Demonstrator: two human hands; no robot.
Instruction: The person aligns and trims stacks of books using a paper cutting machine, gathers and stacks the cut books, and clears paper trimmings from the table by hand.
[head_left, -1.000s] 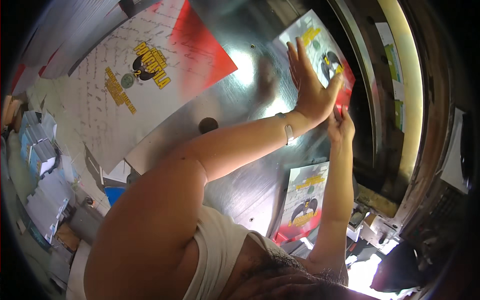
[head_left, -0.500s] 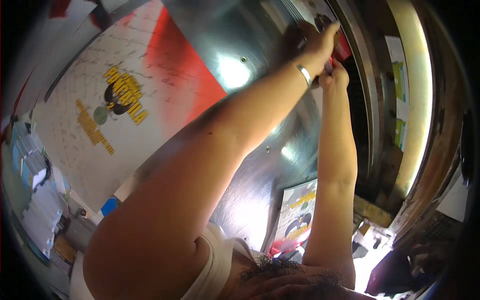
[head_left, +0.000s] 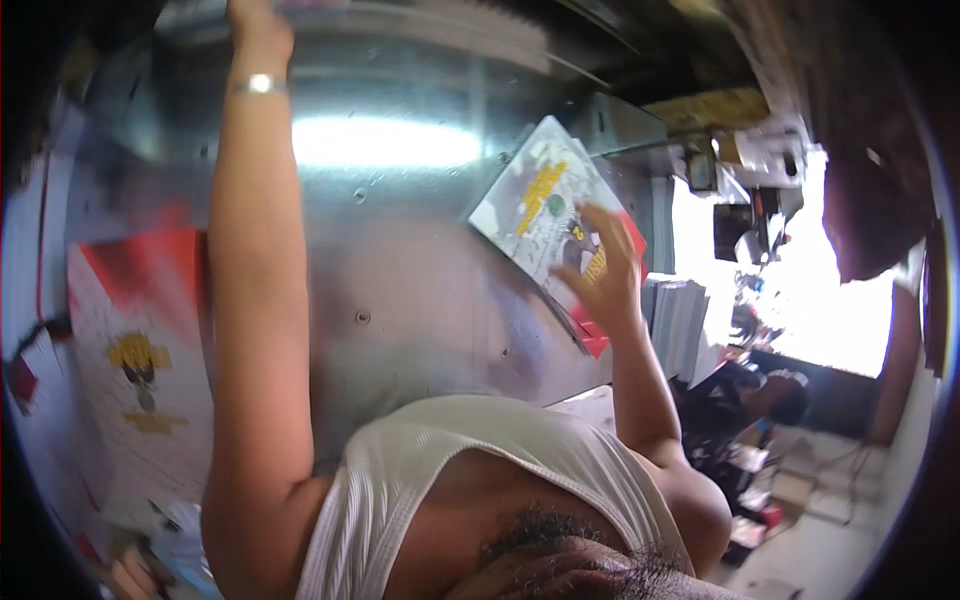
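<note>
My right hand (head_left: 605,272) lies over a small stack of booklets (head_left: 524,212) on the metal table, thumb and fingers spread apart across the top cover. That cover is pale with yellow lettering, a dark emblem and a red corner. My left arm stretches straight ahead to the far edge, where my left hand (head_left: 262,35) is blurred and partly cut off by the picture's top. Its fingers and anything in them cannot be made out. Beside my left forearm lies a stack of large printed sheets (head_left: 105,385) in the same white, red and yellow design.
The shiny metal table (head_left: 415,310) has several bolts in its surface. To the right of the booklets stand stacks of paper (head_left: 678,318). Farther right, another person (head_left: 735,405) in dark clothing is near a bright opening. Machine parts (head_left: 740,155) stand at the far right.
My view has turned rightward. My hands, together at the far right edge before, are now apart: the right has come back onto the booklets, while the left stays stretched out far ahead.
</note>
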